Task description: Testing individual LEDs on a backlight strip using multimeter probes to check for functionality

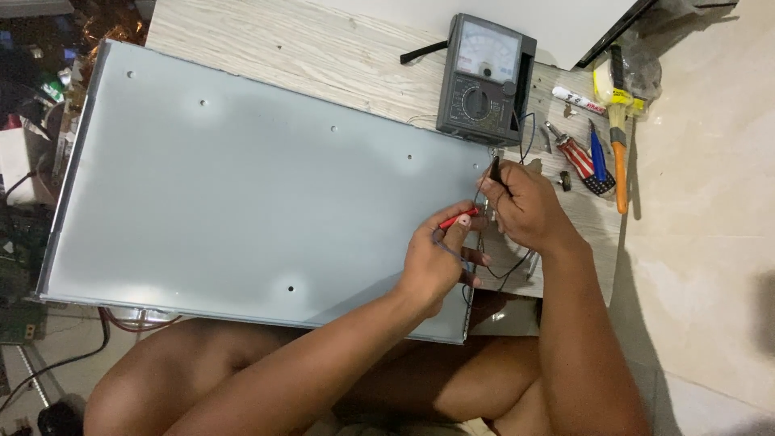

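Grey metal panel (242,186) lies flat on the wooden table (323,56), covering most of it. Left hand (436,258) pinches a red probe (458,217) at the panel's right edge, tip down near that edge. Right hand (525,206) grips a black probe (493,169) just beside it, also at the right edge. Thin leads run up to the analog multimeter (484,77) near the table's far edge. Screwdrivers (581,157), a white marker (578,99) and an orange-handled hammer (617,129) sit along the table's right edge, apart from both hands.
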